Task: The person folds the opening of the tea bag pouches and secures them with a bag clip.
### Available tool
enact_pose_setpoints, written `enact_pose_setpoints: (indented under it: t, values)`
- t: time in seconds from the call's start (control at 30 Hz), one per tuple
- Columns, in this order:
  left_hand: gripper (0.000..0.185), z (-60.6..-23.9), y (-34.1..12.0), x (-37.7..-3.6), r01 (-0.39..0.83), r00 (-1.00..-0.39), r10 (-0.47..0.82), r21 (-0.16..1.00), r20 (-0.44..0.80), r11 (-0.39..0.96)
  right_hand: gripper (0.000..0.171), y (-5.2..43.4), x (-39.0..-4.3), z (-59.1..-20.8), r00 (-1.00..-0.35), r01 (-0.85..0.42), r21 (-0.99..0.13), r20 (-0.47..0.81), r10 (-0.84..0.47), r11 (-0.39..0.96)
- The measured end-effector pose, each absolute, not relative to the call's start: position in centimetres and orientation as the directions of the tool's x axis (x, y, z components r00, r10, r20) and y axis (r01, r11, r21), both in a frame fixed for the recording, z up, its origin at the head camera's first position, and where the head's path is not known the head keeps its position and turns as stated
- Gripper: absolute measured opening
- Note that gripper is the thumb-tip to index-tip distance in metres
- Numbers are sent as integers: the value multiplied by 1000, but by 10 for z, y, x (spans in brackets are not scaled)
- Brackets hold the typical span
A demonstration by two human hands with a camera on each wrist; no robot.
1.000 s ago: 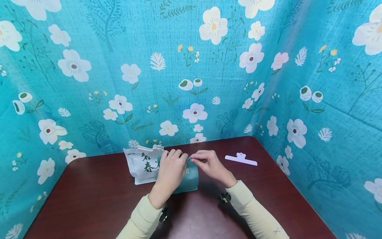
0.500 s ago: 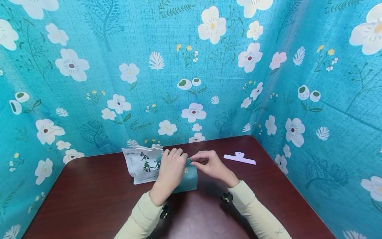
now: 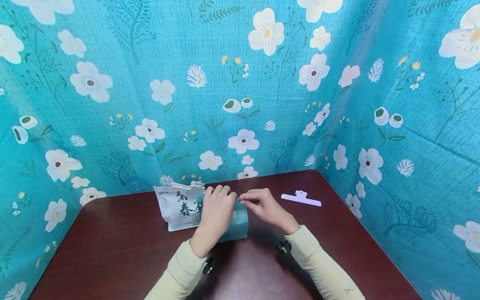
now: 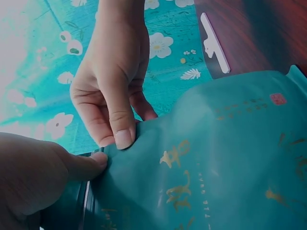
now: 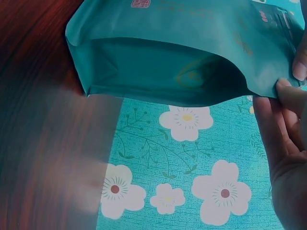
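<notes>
Both hands pinch the top edge of the teal pouch [image 3: 236,225], which stands on the dark table [image 3: 112,250] near its centre. The left hand [image 3: 215,212] grips it at the pouch's 10 o'clock, the right hand [image 3: 264,208] at 1 o'clock. A white pouch [image 3: 180,206] seems to touch it at 9; a white clip [image 3: 301,198] lies well apart at 2

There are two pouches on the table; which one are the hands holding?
The teal foil pouch with gold lettering: both the left hand and right hand pinch its top edge. The white pouch with dark lettering lies untouched behind it.
</notes>
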State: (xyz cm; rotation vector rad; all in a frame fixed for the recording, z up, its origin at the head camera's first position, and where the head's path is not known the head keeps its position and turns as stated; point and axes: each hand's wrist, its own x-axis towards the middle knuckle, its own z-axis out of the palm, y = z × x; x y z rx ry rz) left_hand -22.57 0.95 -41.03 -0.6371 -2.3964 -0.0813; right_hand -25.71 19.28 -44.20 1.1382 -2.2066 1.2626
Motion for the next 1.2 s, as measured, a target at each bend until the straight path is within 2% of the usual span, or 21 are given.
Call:
enact_pose_setpoints:
  t: [0.27,0.47,0.7,0.87,1.07,1.2]
  values:
    - [4,-412,11,-227,447,-678,422,-118,602,887,20,190,-257,-439,-641,-745,-644,622,-450,172]
    - [11,-412,10,-229,436,-684,408,-109,605,893,21,192,-274,-458,-632,-762,-609,626,-457,220]
    - [15,-413,6,-227,479,-682,404,-46,610,877,17,195,-280,-462,-590,-798,-552,632,-502,242]
    - [12,-413,5,-226,501,-675,403,-17,618,865,15,197,-281,-461,-596,-793,-558,629,-499,245]
    - [10,-411,6,-225,493,-695,393,1,601,870,19,196,-276,-462,-635,-752,-623,599,-488,214]
    - [8,-410,6,-224,498,-704,386,26,596,867,17,196,-276,-461,-620,-756,-629,600,-506,180]
